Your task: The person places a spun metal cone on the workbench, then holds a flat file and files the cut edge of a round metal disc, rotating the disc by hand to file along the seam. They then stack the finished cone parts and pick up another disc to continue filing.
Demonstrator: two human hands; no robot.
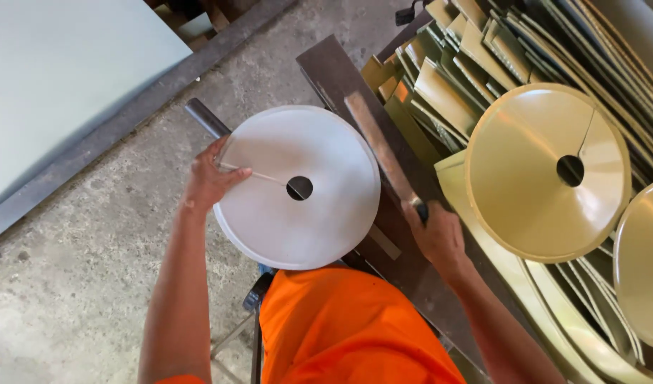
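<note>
Head view: the left hand (207, 181) pinches the left rim of a white cone-shaped metal disc (298, 186) at its seam – the disc sits on a dark pipe (206, 117), centre. The right hand (434, 235), fingers clamped, holds a flat rusty bar (380, 148) just right of the disc. Gold cone (547, 171) far right.

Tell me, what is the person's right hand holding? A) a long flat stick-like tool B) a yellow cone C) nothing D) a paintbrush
A: the right hand grips one end of a long flat tool, raised beside the white cone that the left hand steadies.
</note>
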